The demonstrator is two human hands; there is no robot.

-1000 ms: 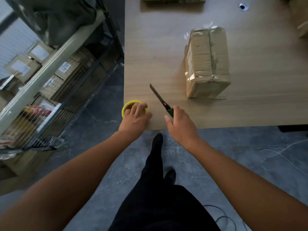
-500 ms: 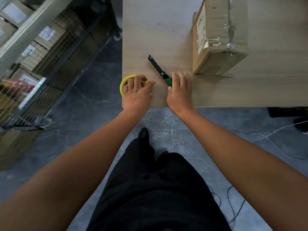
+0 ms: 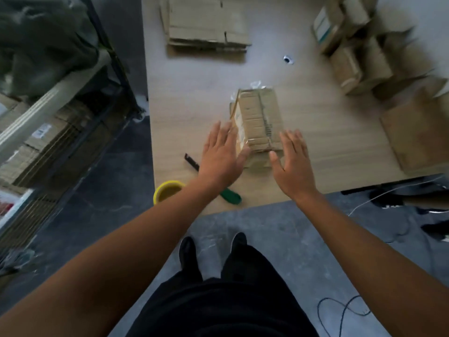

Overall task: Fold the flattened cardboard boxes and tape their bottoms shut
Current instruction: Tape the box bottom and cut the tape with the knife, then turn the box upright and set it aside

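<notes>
Now both hands (image 3: 257, 164), spread, seemingly flank the box (image 3: 258, 122).

A wire shelf (image 3: 56, 132) stacked with cartons stands well left of the left hand. Loose cables (image 3: 345, 310) lie on the grey floor (image 3: 279, 229) below the right hand. A small round hole (image 3: 288, 59) marks the table (image 3: 189, 113) beyond both hands.
</notes>
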